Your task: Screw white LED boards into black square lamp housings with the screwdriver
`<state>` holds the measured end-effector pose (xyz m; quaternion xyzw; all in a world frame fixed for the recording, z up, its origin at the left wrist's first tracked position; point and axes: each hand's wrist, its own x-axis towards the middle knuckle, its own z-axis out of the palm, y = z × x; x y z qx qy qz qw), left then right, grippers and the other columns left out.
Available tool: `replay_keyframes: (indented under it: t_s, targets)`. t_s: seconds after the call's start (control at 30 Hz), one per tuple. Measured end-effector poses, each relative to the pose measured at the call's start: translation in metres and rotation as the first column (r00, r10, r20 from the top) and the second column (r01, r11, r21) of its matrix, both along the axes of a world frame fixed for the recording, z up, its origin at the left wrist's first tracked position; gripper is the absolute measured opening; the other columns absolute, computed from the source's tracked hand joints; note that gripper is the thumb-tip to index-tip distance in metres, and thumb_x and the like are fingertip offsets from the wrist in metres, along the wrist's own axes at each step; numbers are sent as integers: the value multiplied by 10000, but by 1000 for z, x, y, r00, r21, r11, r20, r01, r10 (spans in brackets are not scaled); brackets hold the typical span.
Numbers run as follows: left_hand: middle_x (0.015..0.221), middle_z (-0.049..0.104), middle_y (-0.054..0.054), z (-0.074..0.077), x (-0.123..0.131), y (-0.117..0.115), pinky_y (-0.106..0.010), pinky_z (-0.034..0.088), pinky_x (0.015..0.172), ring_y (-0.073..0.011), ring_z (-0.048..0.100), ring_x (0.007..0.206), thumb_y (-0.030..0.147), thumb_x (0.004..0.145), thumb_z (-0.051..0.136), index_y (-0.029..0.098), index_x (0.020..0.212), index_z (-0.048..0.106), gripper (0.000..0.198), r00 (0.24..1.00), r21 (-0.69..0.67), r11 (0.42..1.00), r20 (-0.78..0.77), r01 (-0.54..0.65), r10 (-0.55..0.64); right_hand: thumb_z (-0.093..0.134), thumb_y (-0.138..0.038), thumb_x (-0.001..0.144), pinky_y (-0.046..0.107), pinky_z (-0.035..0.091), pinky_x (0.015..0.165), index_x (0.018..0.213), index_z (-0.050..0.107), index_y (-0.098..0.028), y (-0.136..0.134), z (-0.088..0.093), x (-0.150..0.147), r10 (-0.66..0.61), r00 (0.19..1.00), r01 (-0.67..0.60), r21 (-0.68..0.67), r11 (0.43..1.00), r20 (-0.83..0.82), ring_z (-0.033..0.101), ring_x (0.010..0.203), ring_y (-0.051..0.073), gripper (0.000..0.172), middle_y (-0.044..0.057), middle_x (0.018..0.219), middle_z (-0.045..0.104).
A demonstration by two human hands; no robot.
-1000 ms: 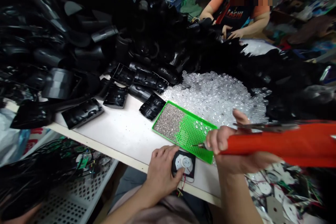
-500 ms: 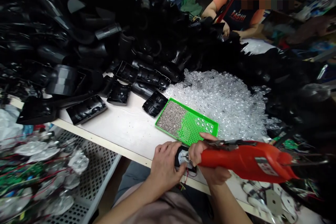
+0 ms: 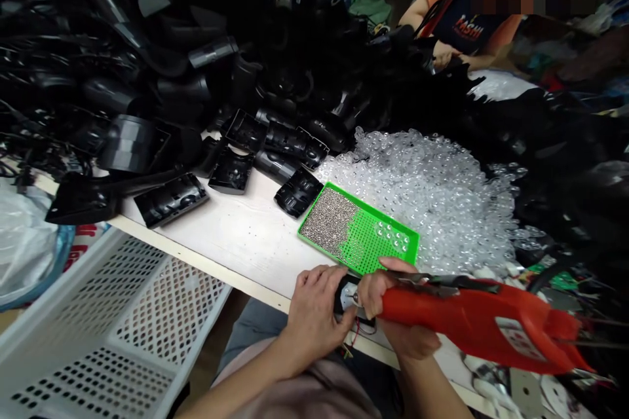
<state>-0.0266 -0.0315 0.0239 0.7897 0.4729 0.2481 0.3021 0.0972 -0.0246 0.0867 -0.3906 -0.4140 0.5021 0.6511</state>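
Observation:
My right hand (image 3: 398, 308) is wrapped round the front of a red power screwdriver (image 3: 472, 321), whose bit points left at a small part. That part is a black housing with a light metal plate (image 3: 348, 296), lying at the table's front edge. My left hand (image 3: 317, 304) grips the housing from its left side, fingers over the top and thumb at the near side. Thin red wires (image 3: 358, 334) hang below it. Just beyond my hands lies a green tray (image 3: 366, 255) with many small screws (image 3: 327, 219) and several clear pieces (image 3: 393, 236).
Clear plastic pieces (image 3: 432, 196) are heaped behind the tray. Black housings (image 3: 171, 200) cover the left and back of the white table (image 3: 236, 229). A white perforated crate (image 3: 147, 314) stands lower left. Another person (image 3: 472, 33) works at the upper right.
The view has shifted slightly, so the table contents appear further right. The wired boards and clear bags over the crate at lower left no longer show. Both hands keep their hold.

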Motion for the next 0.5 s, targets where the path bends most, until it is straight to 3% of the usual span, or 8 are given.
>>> replay_keyframes:
  t_s: [0.13,0.3,0.5]
  targets:
    - [1229,610,-80,0,0,0,-450,366,957,-274,503,1158,277,791,606,212,1261,471,493,1000,-19,1000,-9,-2,2,649,-758,616,274,402,439,1062,645,-296,-3,-4,4,42,999,-43,-21,999,-25,445,409,124,641,-46,503,518]
    - [1239,605,-88,1,-1,0,-458,354,959,-288,491,1169,287,778,611,214,1292,454,542,1000,-32,999,-10,8,-9,541,-620,811,277,403,452,1110,641,-290,-4,-6,4,52,999,-53,-54,997,-11,449,413,134,456,-35,493,516]
    - [1237,606,-90,-1,-1,-1,-456,350,969,-281,495,1169,304,798,581,206,1283,466,508,1000,-36,999,-9,7,-8,658,-787,564,299,397,475,1020,669,-321,-7,-12,7,36,995,-38,9,999,95,465,427,153,652,-45,494,535]
